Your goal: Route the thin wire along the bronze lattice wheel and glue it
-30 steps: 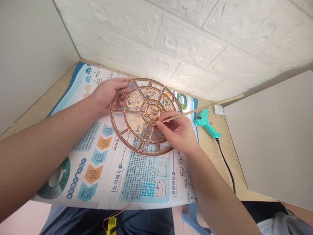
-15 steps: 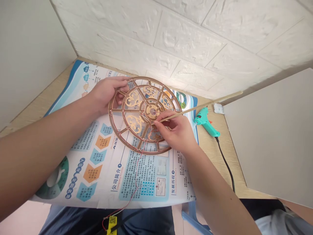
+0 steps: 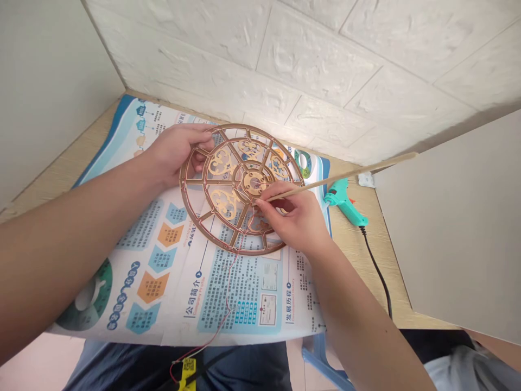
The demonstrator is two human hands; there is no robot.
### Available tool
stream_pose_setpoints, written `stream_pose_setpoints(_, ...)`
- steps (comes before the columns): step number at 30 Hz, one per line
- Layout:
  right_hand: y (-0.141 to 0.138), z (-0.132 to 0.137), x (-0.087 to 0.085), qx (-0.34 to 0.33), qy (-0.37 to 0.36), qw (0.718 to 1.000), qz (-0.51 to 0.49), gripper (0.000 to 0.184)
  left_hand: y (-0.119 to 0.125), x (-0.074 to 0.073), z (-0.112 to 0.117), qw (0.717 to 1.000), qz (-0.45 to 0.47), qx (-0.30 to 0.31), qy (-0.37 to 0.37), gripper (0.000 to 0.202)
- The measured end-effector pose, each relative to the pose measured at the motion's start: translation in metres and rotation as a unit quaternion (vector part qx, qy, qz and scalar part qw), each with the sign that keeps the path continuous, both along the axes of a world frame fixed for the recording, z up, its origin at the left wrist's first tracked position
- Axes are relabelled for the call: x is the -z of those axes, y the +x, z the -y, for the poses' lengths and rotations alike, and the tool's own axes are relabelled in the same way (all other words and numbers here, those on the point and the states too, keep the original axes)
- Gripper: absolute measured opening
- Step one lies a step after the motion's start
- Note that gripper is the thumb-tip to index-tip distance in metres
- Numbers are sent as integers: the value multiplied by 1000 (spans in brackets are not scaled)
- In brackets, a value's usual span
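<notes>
A round copper-coloured fretwork wheel with spokes and gold scroll inserts lies on a printed poster. My left hand grips the wheel's far-left rim, fingers curled through the openings. My right hand is closed in a pinch on a long thin wooden stick, whose near end rests by the wheel's round hub. The stick slants up to the right. A thin red wire runs from the wheel toward me.
A teal glue gun with a black cord lies on the wooden table right of the poster. White panels stand at the left and right, a white brick wall behind. A small yellow part hangs on the wire near my lap.
The stick's near end and my right hand have shifted slightly toward the hub. The left hand keeps its grip on the rim.
</notes>
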State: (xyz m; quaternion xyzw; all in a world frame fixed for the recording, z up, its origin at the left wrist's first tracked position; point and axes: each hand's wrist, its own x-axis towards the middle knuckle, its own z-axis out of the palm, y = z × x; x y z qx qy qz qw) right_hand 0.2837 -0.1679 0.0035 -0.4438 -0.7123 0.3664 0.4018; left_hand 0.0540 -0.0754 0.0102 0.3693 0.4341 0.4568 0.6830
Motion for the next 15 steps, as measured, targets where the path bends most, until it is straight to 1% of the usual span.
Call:
stream_pose_setpoints(2, 2, -4, 1, 13, -56, 997, -42, 13, 0, 0, 0, 1000, -1, 3, 0, 20)
stream_pose_setpoints(4, 4, -8, 2, 19, -117, 989, -92, 21, 1, 0, 0, 1000, -5, 0, -5, 19)
stream_pose_setpoints(6, 6, -12, 3, 21, -153, 980, -127, 28, 1, -1, 0, 1000, -7, -8, -10, 19)
stream_pose_setpoints(8, 5, -12, 2, 28, -151, 978, -143, 31, 1, -1, 0, 1000, -2, -14, -15, 20)
stream_pose_setpoints(10, 2, -9, -1, 33, -127, 980, -149, 30, 1, -1, 0, 1000, 9, -12, -15, 21)
stream_pose_setpoints(12, -1, -5, -4, 30, -99, 984, -142, 27, 1, -2, 0, 1000, 17, -6, -16, 22)
stream_pose_setpoints(15, -4, 1, -7, 21, -62, 992, -105, 17, 0, -2, 0, 1000, 12, -4, -21, 23)
